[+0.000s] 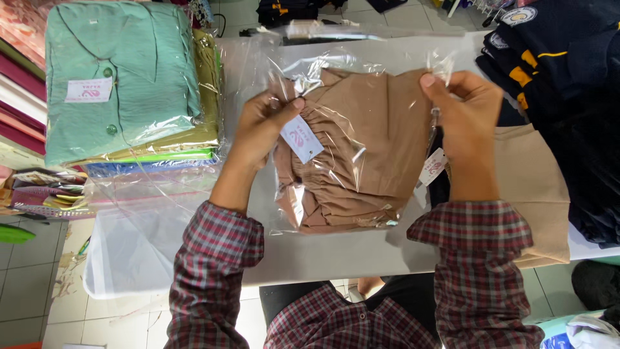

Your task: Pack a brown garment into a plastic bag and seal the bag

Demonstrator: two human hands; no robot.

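Both hands are up on a clear plastic bag (349, 139) with a folded brown garment (368, 148) inside it, held just above the white table (323, 252). The left hand (261, 129) is pinched shut on the bag's left edge, thumb on top pressing right beside the small white tag (301, 138). The right hand (466, 126) is clamped on the bag's upper right corner, thumb and fingers squeezing the loose plastic there. My guess is that a grip on opposite edges keeps the film stretched flat so the fabric sits neatly and doesn't slump to one side.

Everything else, relative to the bag:
- left of it, a stack of bagged clothes (129, 90) with a green buttoned piece on top, sitting right at the table's left edge, close but not touching
- lower left of it, some empty plastic bags (142, 226) drooping over the table's edge
- right of it, a pile of dark navy clothes (562, 97) with yellow trim, pretty close to the right hand
- below right, a tan fabric piece (536, 187), with a second tag (433, 167) dangling just under the right hand

The open room is mostly the bare table below the bag, toward the person. Sideways it looks tight with piles on both flanks
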